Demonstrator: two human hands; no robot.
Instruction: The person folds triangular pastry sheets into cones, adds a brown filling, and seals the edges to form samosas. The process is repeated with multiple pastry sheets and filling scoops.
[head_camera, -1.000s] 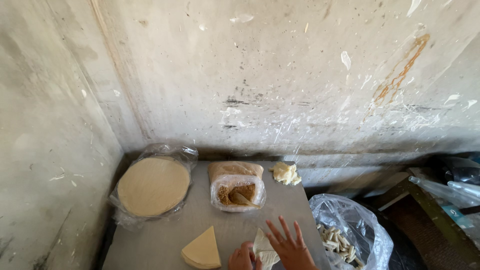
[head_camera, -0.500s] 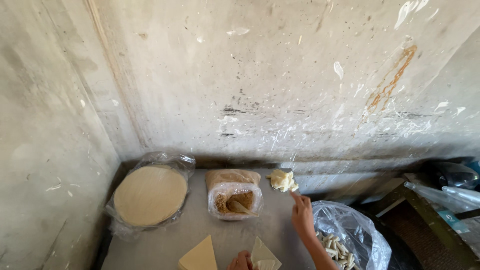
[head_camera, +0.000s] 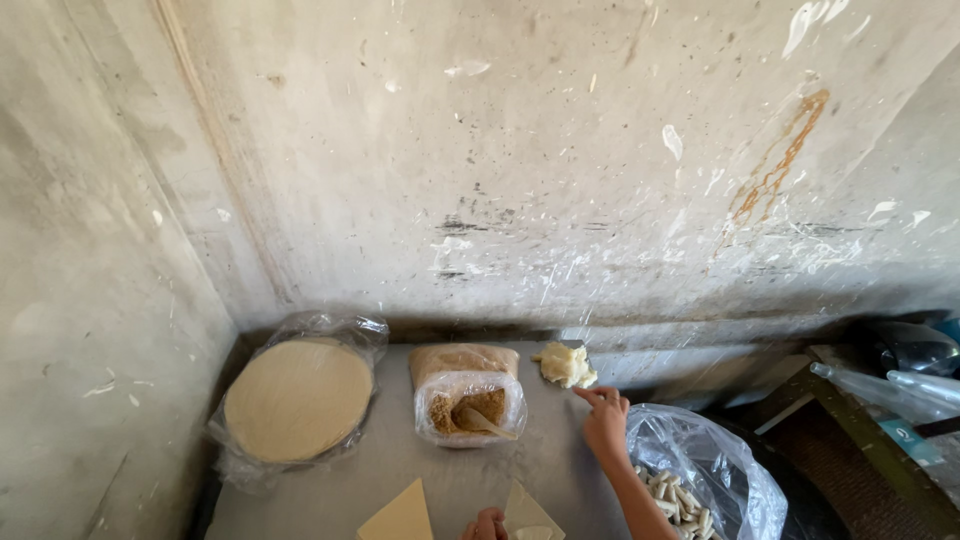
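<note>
The right hand (head_camera: 606, 425) is reaching out over the grey table (head_camera: 560, 470), its index finger stretched forward and just touching the near edge of the pale yellow lump of paste (head_camera: 566, 364); the other fingers are curling in loosely and are gripping nothing. The lump is lying at the back of the table, just right of the open bag of brown crumbs (head_camera: 468, 405), which is serving here as the landmark.

The left hand (head_camera: 487, 525) is showing only partly at the lower edge of the view, in front of the crumb bag, touching the folded wrapper piece (head_camera: 528, 513); whether its fingers are clamping the piece or merely resting on it, I cannot tell. 1 triangular wrapper sheet (head_camera: 400, 516) is lying flat in front of the bag and slightly to its left. A spoon handle is sticking up inside the crumbs. Left of the bag, a round stack of wrappers (head_camera: 298, 399) is sitting in clear plastic. Right of the bag and nearer, beside the table, a clear plastic bag of pale rolled pieces (head_camera: 695, 480) is standing open.
</note>
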